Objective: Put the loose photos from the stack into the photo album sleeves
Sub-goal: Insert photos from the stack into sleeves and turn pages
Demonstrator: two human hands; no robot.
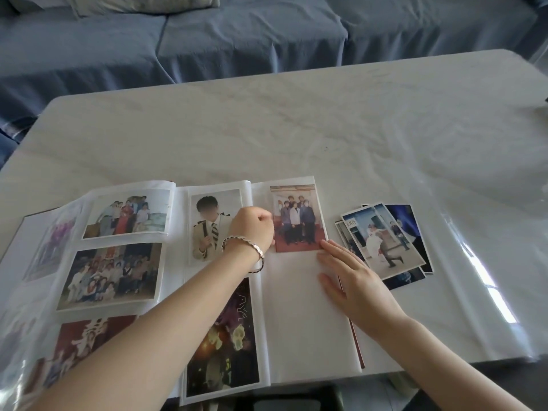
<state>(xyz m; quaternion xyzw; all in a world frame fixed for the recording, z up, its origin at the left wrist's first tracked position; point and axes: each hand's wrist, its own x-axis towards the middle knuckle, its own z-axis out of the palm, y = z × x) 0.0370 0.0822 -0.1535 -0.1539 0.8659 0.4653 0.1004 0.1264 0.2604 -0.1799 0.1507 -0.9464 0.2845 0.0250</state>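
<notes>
Entry, head view. The album (296, 321) lay open on the table (326, 129).

Left hand (252, 229): fingers curled, grip narrow, pinching the left edge of the group photo (298, 221) at the top of the right-hand page. I could not tell whether the photo sat fully inside its sleeve, because the clear film's edge did not show.

Right hand (350, 283): flat, fingers straight, holding nothing. It pressed the page's outer edge just below the photo's lower right corner.

The stack (385, 241) of loose photos lay fanned on the table just beside the album, on its right.

Judgement: the step in hand was seating this photo. To do it well:
- Hold the page flat.
- Feed the photo square to the sleeve.
- Push from the edge rather than the print face.
- Check that no corner has caught before letting go.
</notes>
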